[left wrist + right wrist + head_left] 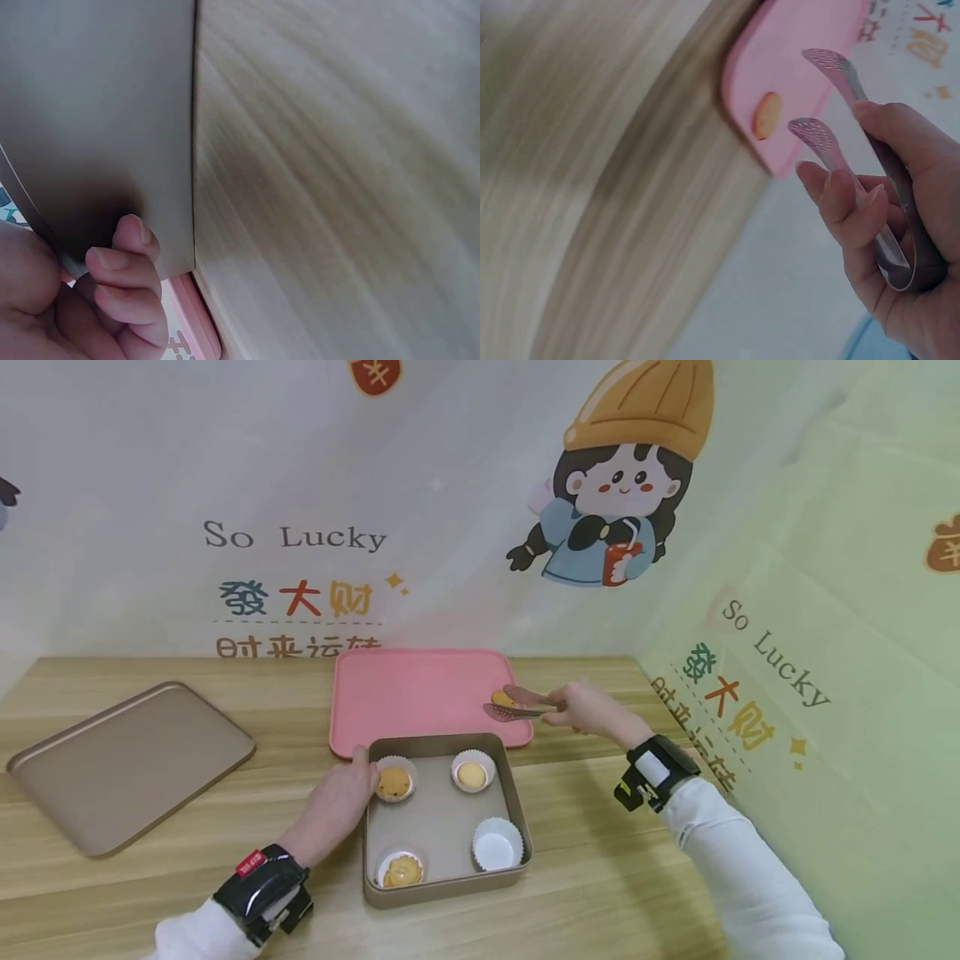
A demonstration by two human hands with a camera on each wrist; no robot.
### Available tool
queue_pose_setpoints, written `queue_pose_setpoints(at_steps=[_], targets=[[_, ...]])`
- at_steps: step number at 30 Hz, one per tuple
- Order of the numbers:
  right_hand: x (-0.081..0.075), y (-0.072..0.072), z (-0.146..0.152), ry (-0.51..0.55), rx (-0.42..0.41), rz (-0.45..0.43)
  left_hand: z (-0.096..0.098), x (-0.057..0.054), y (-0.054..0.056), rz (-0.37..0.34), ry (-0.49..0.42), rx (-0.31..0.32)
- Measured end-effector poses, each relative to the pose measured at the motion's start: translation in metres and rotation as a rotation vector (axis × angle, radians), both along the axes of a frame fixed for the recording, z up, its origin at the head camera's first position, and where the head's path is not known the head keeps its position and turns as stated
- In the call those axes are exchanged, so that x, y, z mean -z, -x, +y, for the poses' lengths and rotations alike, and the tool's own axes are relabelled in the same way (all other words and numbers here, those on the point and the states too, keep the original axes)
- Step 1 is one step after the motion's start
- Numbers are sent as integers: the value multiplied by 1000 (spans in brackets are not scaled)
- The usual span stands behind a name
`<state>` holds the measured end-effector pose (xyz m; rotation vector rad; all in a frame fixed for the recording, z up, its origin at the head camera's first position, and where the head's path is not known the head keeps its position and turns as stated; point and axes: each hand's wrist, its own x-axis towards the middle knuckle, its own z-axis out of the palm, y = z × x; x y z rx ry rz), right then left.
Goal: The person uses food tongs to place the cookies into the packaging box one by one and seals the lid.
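Note:
My left hand [341,797] grips the far left corner of a square, deep baking pan [442,887], its thumb at the rim and its curled fingers [127,266] against the outer wall. My right hand [594,708] holds metal tongs [900,187] with perforated tips, spread apart above a cookie [767,115]. That cookie lies near the right edge of the pink tray [420,693]. White paper cups stand near the pan's corners: three have a cookie inside, among them the back left cookie [393,782], while the front right paper cup [498,843] is bare.
A flat brown baking tray [135,768] lies at the left of the wooden table [600,827]. The pink tray is right behind the pan, near the printed cloth backdrop [450,510]. Another cloth [847,693] hangs along the right side.

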<state>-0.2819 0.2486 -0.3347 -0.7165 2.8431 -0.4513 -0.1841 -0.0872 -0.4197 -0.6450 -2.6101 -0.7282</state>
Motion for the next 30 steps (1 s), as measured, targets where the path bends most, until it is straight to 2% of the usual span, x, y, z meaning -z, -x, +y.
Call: queue_pose_setpoints(at_steps=[8, 13, 19, 25, 30], targets=[[20, 19, 0, 5, 73, 12, 0, -1, -1, 72, 28, 19], [27, 24, -2, -14, 102, 3, 2, 0, 0, 52, -1, -9], [30, 23, -7, -9, 126, -15, 1, 2, 1, 13, -14, -25], [29, 19, -11, 7, 104, -4, 1, 3, 2, -8, -34, -23], [30, 18, -9, 10, 120, -7, 1, 3, 1, 19, -13, -17]])
